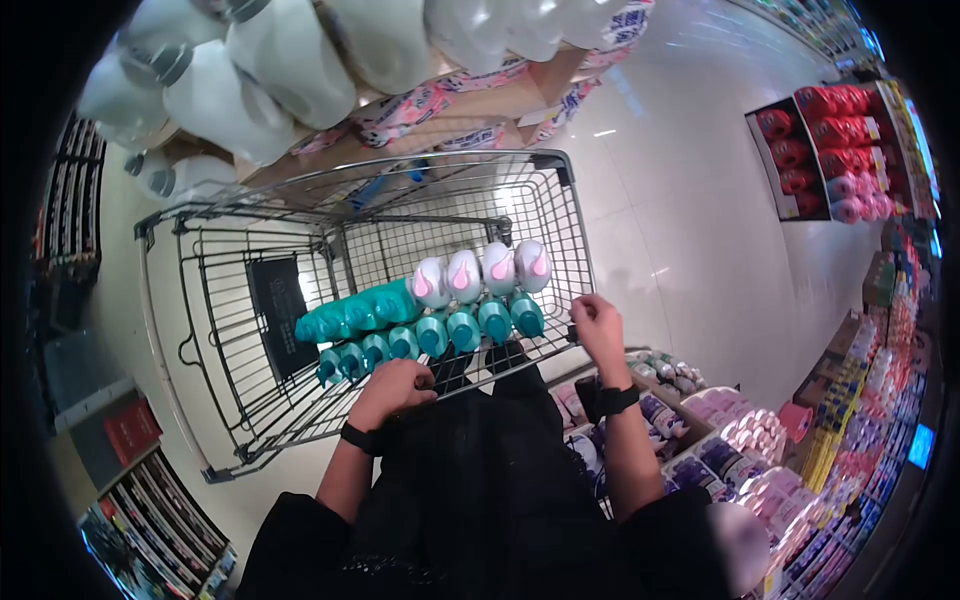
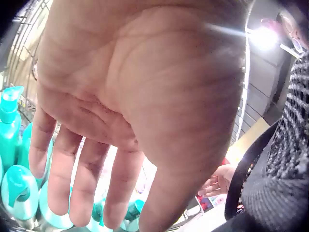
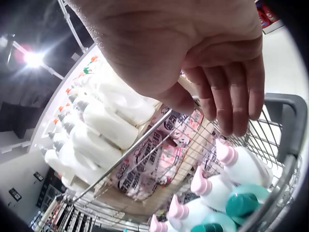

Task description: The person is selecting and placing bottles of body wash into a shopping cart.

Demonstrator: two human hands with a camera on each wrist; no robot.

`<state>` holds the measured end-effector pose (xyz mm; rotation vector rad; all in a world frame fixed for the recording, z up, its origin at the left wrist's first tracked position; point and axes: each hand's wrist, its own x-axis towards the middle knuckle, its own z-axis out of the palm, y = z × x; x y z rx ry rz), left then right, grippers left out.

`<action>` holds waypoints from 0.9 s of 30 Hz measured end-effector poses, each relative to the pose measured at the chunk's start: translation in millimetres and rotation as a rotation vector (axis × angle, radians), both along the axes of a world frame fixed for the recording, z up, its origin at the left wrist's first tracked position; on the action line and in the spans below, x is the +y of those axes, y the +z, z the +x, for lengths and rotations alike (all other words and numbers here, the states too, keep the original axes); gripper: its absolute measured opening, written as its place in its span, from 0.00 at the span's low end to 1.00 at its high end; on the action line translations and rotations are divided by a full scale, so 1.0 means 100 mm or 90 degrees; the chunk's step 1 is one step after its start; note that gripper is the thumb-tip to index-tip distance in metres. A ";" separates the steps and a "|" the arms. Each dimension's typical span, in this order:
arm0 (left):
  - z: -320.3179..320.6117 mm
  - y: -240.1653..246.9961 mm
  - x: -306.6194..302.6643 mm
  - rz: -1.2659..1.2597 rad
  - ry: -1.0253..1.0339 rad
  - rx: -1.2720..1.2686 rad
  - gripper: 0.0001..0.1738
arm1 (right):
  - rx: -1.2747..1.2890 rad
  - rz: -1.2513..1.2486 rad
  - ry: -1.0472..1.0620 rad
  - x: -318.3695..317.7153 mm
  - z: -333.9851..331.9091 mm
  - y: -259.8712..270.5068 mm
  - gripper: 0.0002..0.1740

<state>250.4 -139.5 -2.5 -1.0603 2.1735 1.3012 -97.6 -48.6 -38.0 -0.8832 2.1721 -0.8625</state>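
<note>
A wire shopping cart (image 1: 583, 228) stands before me. Along its near side are rows of teal pump bottles (image 1: 463, 330), white bottles with pink pumps (image 1: 465, 278) and lying teal bottles or packs (image 1: 360, 310). Over the near rim hovers my left hand (image 1: 392, 388), close to the teal pump bottles; the left wrist view shows its palm bare and its fingers (image 2: 87, 179) loosely extended. My right hand (image 1: 600, 328) is by the cart's near right corner. In the right wrist view its fingers (image 3: 236, 96) hang relaxed with nothing in them, above the pink-pump bottles (image 3: 239, 162).
Large white jugs (image 1: 290, 65) stand on a display beyond the cart, above pink packs (image 3: 154, 159). Stacked purple and pink goods (image 1: 740, 415) are close on my right. Red bottles (image 1: 845, 130) fill a farther shelf. Rows of dark-spined items (image 1: 165, 520) are at lower left.
</note>
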 end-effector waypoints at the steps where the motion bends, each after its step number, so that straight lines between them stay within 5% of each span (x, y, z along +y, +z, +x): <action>1: -0.08 0.02 -0.08 -0.025 -0.026 0.004 0.18 | 0.010 0.018 0.043 0.06 0.18 0.20 0.12; 3: -0.23 -0.04 -0.18 -0.026 -0.049 0.039 0.19 | -0.070 0.018 0.097 0.17 0.47 0.39 0.12; 7: -0.72 -0.07 -0.27 0.002 -0.164 0.064 0.24 | 0.106 -0.051 0.237 0.38 0.75 0.13 0.12; 13: -1.01 -0.19 -0.32 -0.029 -0.332 0.020 0.19 | 0.095 -0.074 0.185 0.44 0.91 0.02 0.16; 27: -0.95 -0.36 -0.42 -0.091 -0.408 0.072 0.12 | 0.052 -0.145 0.134 0.26 0.96 0.05 0.13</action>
